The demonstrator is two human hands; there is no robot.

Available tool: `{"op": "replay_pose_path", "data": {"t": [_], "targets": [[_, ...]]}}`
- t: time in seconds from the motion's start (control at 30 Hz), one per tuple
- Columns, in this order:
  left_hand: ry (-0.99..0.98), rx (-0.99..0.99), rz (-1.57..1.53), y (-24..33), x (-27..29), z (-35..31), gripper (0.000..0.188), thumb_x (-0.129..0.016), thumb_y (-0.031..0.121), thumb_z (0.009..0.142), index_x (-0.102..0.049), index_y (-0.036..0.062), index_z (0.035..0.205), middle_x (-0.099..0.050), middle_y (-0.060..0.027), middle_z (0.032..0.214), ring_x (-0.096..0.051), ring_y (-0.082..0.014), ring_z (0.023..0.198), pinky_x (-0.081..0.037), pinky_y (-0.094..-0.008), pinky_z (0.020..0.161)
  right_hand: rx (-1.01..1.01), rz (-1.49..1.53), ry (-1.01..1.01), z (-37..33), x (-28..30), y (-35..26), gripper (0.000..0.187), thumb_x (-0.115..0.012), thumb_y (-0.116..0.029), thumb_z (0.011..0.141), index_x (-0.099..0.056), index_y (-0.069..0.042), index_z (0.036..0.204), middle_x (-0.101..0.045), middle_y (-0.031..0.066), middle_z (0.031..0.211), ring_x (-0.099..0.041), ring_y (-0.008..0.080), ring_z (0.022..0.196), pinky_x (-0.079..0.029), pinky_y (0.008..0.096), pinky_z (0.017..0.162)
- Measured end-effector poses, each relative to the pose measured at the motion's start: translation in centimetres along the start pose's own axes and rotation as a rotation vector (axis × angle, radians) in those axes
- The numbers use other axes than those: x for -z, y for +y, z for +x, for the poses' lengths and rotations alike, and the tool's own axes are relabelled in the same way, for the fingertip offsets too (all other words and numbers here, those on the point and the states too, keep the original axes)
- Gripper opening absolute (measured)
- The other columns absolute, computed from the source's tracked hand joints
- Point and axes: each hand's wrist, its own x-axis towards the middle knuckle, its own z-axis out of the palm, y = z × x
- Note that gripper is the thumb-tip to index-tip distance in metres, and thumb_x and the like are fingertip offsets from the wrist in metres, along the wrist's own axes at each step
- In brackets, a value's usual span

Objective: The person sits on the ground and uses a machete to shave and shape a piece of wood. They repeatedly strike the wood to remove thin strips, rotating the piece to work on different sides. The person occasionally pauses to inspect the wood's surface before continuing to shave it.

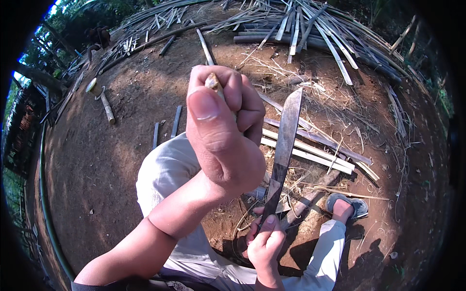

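Note:
My left hand [218, 116] is raised close in front of me, its fingers wrapped round a narrow tan stick [212, 80]. Only the stick's rough, brownish end pokes out between thumb and forefinger; the fist hides most of the rest. Lower and to the right, my right hand [266, 241] grips the dark handle of a machete [287, 128]. Its long, dulled blade points up and away, with the tip to the right of my left fist. Blade and stick are apart in the picture.
Split pale strips [310, 155] lie on the brown dirt beyond the machete, among shavings. A log [310, 201] rests by my sandalled foot [347, 206]. Heaped bamboo strips [301, 29] cover the far ground. At left stand a yellow-topped container [93, 87] and a short pole [108, 107].

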Motion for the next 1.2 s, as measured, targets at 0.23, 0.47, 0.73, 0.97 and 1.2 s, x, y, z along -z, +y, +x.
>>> {"op": "replay_pose_path", "data": {"t": [0.23,0.47,0.73,0.97,1.2], "targets": [[0.076,0.049,0.012,0.4,-0.1,-0.4,0.062,-0.040,0.071,0.091,-0.038,0.0089,0.092,-0.034,0.0028,0.064,-0.025,-0.0041,0.053,-0.018,-0.0201,0.043,0.266,0.041,0.151,-1.7,-1.4,-2.0,0.049,-0.028,-0.037,0.107,-0.055,0.003,0.097,-0.047,0.0031,0.064,-0.043,0.0059,0.047,-0.037,0.0207,0.042],[0.121,0.091,0.095,1.1,0.8,-0.3,0.057,-0.033,0.070,0.092,-0.035,0.0130,0.087,-0.030,0.0010,0.059,-0.024,-0.0070,0.047,-0.018,-0.0228,0.040,0.089,0.109,0.068,-1.7,0.0,-2.5,0.045,-0.031,-0.034,0.107,-0.055,0.003,0.099,-0.049,0.0022,0.066,-0.045,0.0077,0.045,-0.039,0.0203,0.042],[0.090,0.058,0.049,0.7,0.4,-0.4,0.052,-0.030,0.062,0.095,-0.035,0.0114,0.083,-0.027,-0.0014,0.055,-0.023,-0.0111,0.039,-0.020,-0.0264,0.036,0.109,-0.084,0.002,-2.2,-0.8,2.9,0.031,-0.038,-0.017,0.104,-0.062,0.003,0.104,-0.048,-0.0007,0.057,-0.050,0.0059,0.047,-0.039,0.0239,0.046],[-0.201,0.019,-0.180,2.8,2.4,-0.2,0.048,-0.031,0.059,0.094,-0.040,0.0130,0.084,-0.035,-0.0040,0.062,-0.030,-0.0141,0.037,-0.024,-0.0266,0.037,-0.030,0.056,0.018,-3.1,-0.6,2.5,0.030,-0.038,-0.016,0.105,-0.061,0.004,0.107,-0.046,-0.0018,0.055,-0.045,0.0041,0.046,-0.034,0.0225,0.044],[-0.010,0.035,-0.022,0.9,0.7,-0.2,0.046,-0.028,0.057,0.093,-0.036,0.0126,0.082,-0.029,-0.0040,0.058,-0.025,-0.0142,0.037,-0.021,-0.0281,0.034,0.044,-0.040,-0.016,-3.4,-0.8,1.8,0.034,-0.035,-0.019,0.106,-0.058,0.005,0.110,-0.046,-0.0008,0.056,-0.043,0.0042,0.044,-0.033,0.0210,0.041]]}}
